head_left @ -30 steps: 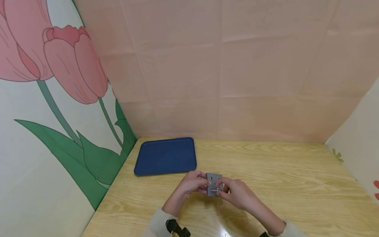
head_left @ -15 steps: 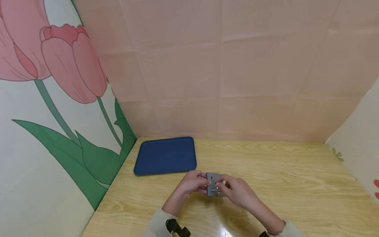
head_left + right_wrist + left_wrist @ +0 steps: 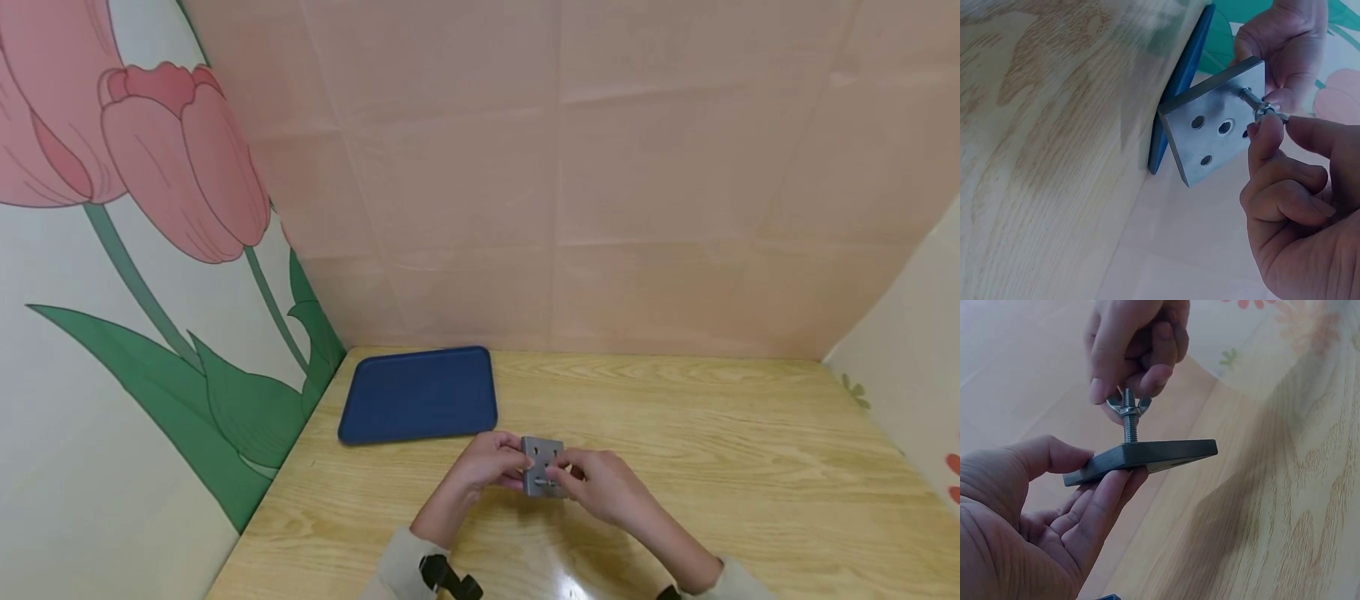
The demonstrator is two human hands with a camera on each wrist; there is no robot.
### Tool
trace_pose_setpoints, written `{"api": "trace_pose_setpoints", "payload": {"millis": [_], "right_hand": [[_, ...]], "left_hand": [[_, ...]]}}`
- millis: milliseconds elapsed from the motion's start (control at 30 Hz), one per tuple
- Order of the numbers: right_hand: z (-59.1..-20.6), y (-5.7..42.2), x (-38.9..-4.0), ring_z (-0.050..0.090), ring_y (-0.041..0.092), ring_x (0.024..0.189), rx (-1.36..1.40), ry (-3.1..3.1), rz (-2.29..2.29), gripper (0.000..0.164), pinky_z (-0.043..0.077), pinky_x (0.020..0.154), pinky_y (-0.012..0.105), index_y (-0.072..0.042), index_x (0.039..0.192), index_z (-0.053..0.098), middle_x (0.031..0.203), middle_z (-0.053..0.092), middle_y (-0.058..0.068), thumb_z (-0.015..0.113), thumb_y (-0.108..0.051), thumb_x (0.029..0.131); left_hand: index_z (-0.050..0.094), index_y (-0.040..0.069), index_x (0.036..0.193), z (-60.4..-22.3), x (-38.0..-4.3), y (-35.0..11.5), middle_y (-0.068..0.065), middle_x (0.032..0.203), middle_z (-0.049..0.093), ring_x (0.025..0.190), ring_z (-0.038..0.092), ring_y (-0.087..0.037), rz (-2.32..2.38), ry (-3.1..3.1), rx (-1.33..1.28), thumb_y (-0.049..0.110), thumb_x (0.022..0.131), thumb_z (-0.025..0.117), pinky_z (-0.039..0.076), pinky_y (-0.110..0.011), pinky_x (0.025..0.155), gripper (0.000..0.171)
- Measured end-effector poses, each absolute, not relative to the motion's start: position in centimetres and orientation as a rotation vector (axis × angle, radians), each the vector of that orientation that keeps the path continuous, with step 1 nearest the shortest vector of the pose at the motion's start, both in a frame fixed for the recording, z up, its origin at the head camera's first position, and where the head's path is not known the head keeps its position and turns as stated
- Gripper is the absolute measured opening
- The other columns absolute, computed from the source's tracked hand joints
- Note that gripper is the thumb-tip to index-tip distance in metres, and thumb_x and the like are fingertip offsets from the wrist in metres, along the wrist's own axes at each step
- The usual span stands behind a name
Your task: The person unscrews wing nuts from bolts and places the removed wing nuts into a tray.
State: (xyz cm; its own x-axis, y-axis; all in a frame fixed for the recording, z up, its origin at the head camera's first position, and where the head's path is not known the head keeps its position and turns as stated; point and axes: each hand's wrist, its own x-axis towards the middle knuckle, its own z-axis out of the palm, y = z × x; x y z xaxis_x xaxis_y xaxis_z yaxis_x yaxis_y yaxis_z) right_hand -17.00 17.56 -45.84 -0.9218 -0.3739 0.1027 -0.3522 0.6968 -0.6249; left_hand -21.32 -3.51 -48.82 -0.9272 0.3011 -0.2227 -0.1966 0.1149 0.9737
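Note:
My left hand (image 3: 486, 460) holds a square grey metal plate (image 3: 1213, 107) by one edge, thumb on one face and fingers under the other. Several round holes pierce the plate. A threaded bolt (image 3: 1130, 434) stands out from the plate near the edge that my left hand grips. On the bolt's thread sits a wing nut (image 3: 1129, 411), apart from the plate, with bare thread between them. The thumb and forefinger of my right hand (image 3: 609, 487) pinch at the wing nut, its other fingers curled. Those fingers partly cover the nut and the bolt's end.
A blue tray (image 3: 420, 397) lies at the back left of the wooden table (image 3: 690, 425), just beyond my left hand. Behind the table rises a pinkish wall sheet (image 3: 555, 183). A wall with painted tulips (image 3: 187, 167) bounds the left side.
My right thumb and forefinger have shifted round the wing nut, showing it more half a second ago than now. The plate and my left hand have stayed almost still.

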Motion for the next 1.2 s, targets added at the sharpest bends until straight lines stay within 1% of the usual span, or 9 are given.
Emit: {"api": "trace_pose_setpoints", "payload": {"millis": [300,467,700,867,1033,1200], "right_hand": [[-45.62,17.66,-16.85,0.046,0.004,0.053,-0.652,2.822,-1.024,0.015,0.038,0.047,0.021,-0.016,0.099,0.073,0.066,0.056,-0.011,0.071,-0.030,0.095],[-45.62,17.78,-16.80,0.048,0.004,0.054,-0.692,2.798,-1.042,0.016,0.040,0.048,0.022,-0.014,0.103,0.070,0.066,0.059,-0.012,0.075,-0.023,0.092],[-45.70,17.81,-16.67,0.046,0.002,0.053,-0.737,2.793,-1.049,0.017,0.039,0.047,0.021,-0.015,0.106,0.068,0.067,0.059,-0.013,0.075,-0.017,0.091],[-45.67,17.70,-16.56,0.045,0.001,0.051,-0.742,2.828,-1.083,0.017,0.038,0.045,0.021,-0.014,0.109,0.069,0.065,0.058,-0.013,0.072,-0.022,0.095],[-45.47,17.49,-16.48,0.047,0.005,0.051,-0.584,2.865,-1.095,0.018,0.039,0.045,0.022,-0.016,0.109,0.070,0.064,0.056,-0.011,0.064,-0.031,0.100],[-45.41,17.52,-16.53,0.050,0.009,0.053,-0.497,2.855,-1.094,0.017,0.040,0.046,0.024,-0.015,0.103,0.070,0.064,0.059,-0.006,0.060,-0.029,0.102]], "left_hand": [[0.068,-0.002,0.103,-48.39,-21.10,-3.46,-0.012,0.090,0.074,0.071,0.072,-0.019,1.855,2.053,0.101,0.005,0.085,0.073,0.062,-0.030,0.061,0.020],[0.068,-0.002,0.103,-48.50,-21.11,-3.47,-0.013,0.090,0.075,0.071,0.072,-0.019,1.857,2.050,0.102,0.005,0.085,0.074,0.061,-0.027,0.059,0.021],[0.069,-0.001,0.103,-48.64,-21.21,-3.48,-0.012,0.090,0.075,0.071,0.072,-0.019,1.854,2.048,0.103,0.006,0.084,0.073,0.062,-0.030,0.061,0.020],[0.069,-0.001,0.105,-48.55,-21.21,-3.50,-0.012,0.091,0.074,0.072,0.073,-0.019,1.851,2.050,0.106,0.007,0.085,0.073,0.062,-0.029,0.061,0.022],[0.069,-0.001,0.105,-48.46,-21.15,-3.45,-0.012,0.091,0.075,0.072,0.073,-0.020,1.851,2.056,0.097,0.007,0.085,0.074,0.063,-0.033,0.064,0.022],[0.069,-0.001,0.103,-48.43,-21.09,-3.39,-0.012,0.090,0.075,0.072,0.073,-0.020,1.852,2.057,0.089,0.006,0.084,0.075,0.063,-0.033,0.063,0.021]]}}
